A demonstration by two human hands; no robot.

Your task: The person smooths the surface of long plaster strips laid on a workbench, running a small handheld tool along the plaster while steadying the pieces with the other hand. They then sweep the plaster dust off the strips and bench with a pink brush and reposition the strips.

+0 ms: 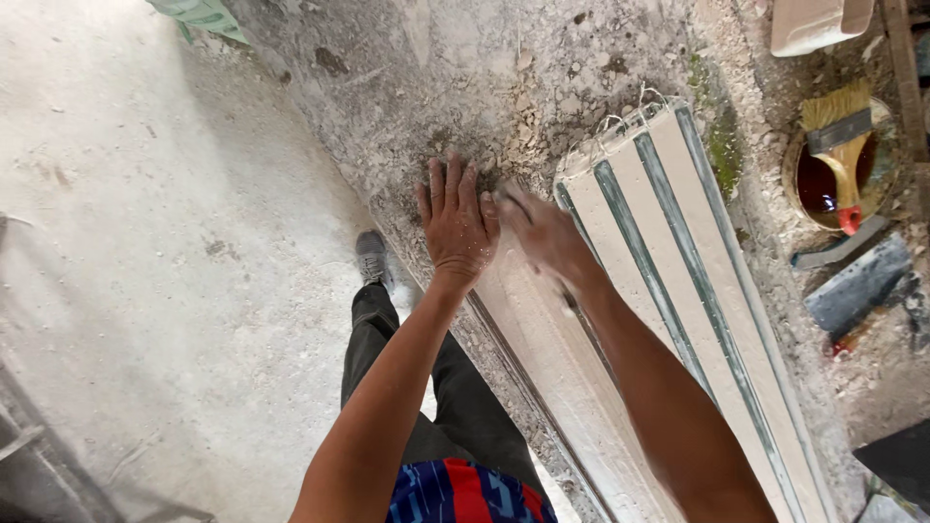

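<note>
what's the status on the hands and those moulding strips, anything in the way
Left hand flat, fingers spread, at the near end of the long white moulding strips. Right hand blurred on the strips; grip unclear. Brush in tin of dark liquid off to the right, apart.

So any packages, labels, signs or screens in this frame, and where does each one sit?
No labels, signs or screens show.
Round tin: right edge, open, dark red-brown liquid inside, a brush resting across it.
Pale tub: top right corner, cream-coloured, cut off by the frame; its kind is unclear.

Bright even daylight, soft shadows on the floor, right hand (542, 232) motion-blurred, edges slightly stretched, otherwise sharp
</note>
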